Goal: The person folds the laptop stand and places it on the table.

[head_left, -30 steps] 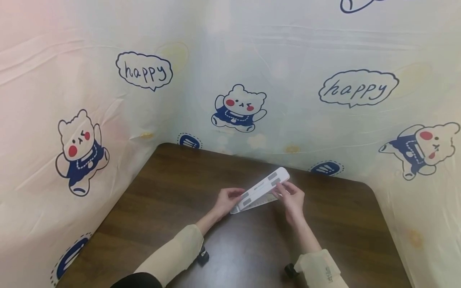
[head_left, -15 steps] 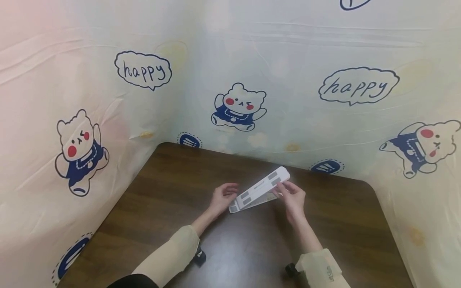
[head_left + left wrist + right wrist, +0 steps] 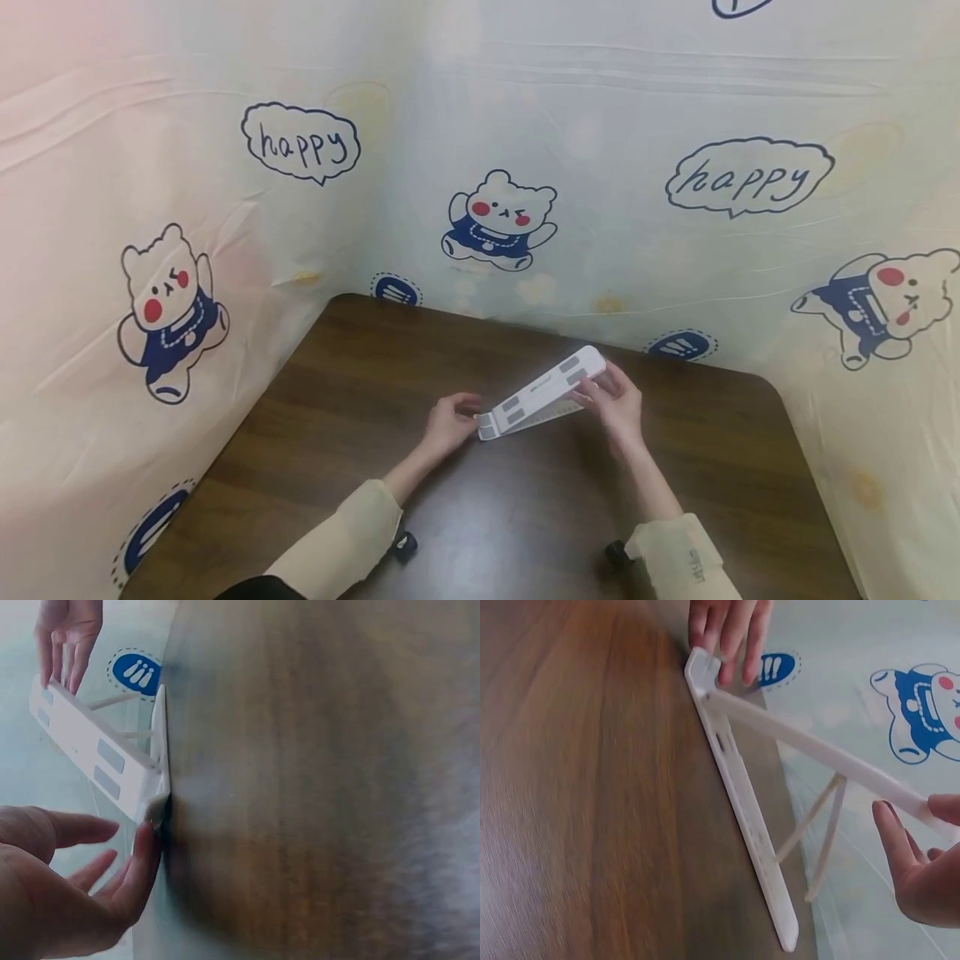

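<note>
I see the left hand (image 3: 448,419), fingers nearly straight, steadying the white folding stand (image 3: 542,394) at its low hinged end, while the right hand (image 3: 621,402) pinches its raised top so the strut bears.

Stand (image 3: 542,393) on the table (image 3: 360,392), between my hands.
My left hand (image 3: 448,421) sits at its low end, my right hand (image 3: 619,404) at the raised end.

I see a dark brown wooden table (image 3: 315,433) with rounded corners. Directly on it, toward one o'clock from centre, sits a white folding plastic stand (image 3: 542,395), its base flat, top panel raised.
</note>
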{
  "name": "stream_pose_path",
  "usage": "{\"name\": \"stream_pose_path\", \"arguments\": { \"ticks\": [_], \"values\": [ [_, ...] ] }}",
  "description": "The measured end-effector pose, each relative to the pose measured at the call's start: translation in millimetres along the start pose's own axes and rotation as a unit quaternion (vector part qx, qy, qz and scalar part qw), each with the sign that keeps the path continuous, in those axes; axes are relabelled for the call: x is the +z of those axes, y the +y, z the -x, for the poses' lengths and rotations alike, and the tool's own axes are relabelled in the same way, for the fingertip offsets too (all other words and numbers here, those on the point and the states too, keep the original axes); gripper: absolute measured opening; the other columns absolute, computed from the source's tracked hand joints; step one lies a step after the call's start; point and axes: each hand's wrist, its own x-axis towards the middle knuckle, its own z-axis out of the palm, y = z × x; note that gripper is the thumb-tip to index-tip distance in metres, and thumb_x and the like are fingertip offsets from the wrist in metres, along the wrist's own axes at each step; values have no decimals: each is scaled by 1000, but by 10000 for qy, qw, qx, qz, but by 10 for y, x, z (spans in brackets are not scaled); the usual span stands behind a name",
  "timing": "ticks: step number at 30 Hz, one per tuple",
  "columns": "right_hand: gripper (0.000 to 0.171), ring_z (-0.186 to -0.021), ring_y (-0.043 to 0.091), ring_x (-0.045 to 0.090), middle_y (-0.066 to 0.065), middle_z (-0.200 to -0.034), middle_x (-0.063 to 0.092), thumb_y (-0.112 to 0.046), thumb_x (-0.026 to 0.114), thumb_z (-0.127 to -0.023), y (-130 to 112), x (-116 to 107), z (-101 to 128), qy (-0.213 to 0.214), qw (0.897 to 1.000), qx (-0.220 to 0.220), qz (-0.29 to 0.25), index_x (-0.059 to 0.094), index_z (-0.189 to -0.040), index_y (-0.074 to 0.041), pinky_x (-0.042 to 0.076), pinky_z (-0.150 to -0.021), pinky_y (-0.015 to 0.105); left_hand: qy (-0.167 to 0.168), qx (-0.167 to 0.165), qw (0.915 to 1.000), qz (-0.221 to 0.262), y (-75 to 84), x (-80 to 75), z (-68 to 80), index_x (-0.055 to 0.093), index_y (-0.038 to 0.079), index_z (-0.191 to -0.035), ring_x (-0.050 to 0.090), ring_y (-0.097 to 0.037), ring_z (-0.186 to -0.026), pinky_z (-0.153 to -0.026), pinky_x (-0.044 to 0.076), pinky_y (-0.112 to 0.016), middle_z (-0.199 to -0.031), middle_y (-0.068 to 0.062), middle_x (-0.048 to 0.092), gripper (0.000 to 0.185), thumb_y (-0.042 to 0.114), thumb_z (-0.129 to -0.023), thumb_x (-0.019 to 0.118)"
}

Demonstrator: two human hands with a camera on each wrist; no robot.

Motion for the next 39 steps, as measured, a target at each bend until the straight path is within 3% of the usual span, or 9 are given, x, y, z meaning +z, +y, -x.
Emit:
{"name": "stream_pose_path", "arguments": {
  "ticks": [4, 7, 11, 14, 17, 22, 28, 35, 39],
  "values": [
    [63, -92, -2, 77, 40, -153, 56, 2, 64, -108, -52, -54, -24, -142, 9986, -360, 370, 43, -167, -5, 69, -84, 27, -118, 43, 9997, -214, 27, 10, 65, 71, -8, -134, 82, -33, -95, -72, 62, -23, -128, -29, 77, 49, -8, -86, 78],
    [62, -96, -1, 77, 41, -154, 54, 6, 61, -108, -90, -85, -70, -291, 9953, -672, 632, 42, -167, 0, 69, -86, 29, -92, -7, 9997, -220, 22, 12, 95, 71, -8, -134, 82, -32, -95, -71, 60, -20, -130, -28, 77, 50, -8, -86, 81],
    [55, -126, 21, 76, 33, -163, 52, 2, 60, -109, -137, -129, -137, -497, 9861, -957, 1265, 47, -163, 4, 65, -93, 18, -103, -20, 9996, -281, 1, 11, 118, 71, -9, -135, 83, -32, -94, -71, 59, -18, -123, -28, 79, 51, -7, -85, 82],
    [50, -150, 38, 59, 25, -168, 51, -5, 61, -112, -169, -163, -180, -637, 9776, -1010, 1733, 51, -161, 1, 53, -99, 4, -177, 35, 9991, -396, -16, 13, 118, 70, -9, -136, 82, -31, -91, -70, 58, -19, -111, -28, 81, 53, -6, -84, 82],
    [51, -157, 41, 49, 20, -171, 49, -12, 61, -113, -196, -188, -215, -796, 9723, -932, 1989, 51, -162, -3, 43, -102, -2, -288, 101, 9985, -457, -32, 17, 105, 69, -11, -137, 82, -31, -91, -71, 62, -24, -104, -27, 82, 54, -8, -84, 82],
    [52, -158, 41, 48, 20, -173, 46, -10, 60, -113, -215, -202, -243, -1000, 9713, -919, 1955, 50, -164, -4, 44, -100, -2, -473, 269, 9979, -347, -60, 27, 100, 67, -13, -138, 82, -37, -95, -81, 70, -34, -107, -30, 80, 55, -14, -85, 81],
    [53, -156, 45, 48, 21, -174, 44, -8, 57, -114, -244, -214, -268, -1085, 9710, -985, 1890, 47, -166, -4, 46, -98, -1, -387, 540, 9961, -575, -62, 41, 78, 71, -9, -136, 82, -37, -97, -87, 70, -40, -110, -28, 79, 54, -12, -84, 85],
    [56, -148, 51, 55, 26, -169, 47, -2, 58, -112, -202, -246, -281, -1262, 9532, -1518, 2291, 45, -165, -1, 47, -98, 0, -289, 601, 9944, -824, -102, 38, 52, 73, -8, -133, 82, -37, -101, -90, 69, -41, -110, -27, 79, 49, -10, -85, 86],
    [60, -144, 53, 57, 29, -164, 52, 6, 61, -108, -154, -277, -292, -1415, 9474, -1805, 2233, 44, -165, 2, 49, -101, 2, -245, 594, 9940, -887, -111, 20, 41, 74, -7, -132, 83, -37, -102, -91, 69, -43, -110, -26, 80, 48, -10, -85, 86]
  ]
}}
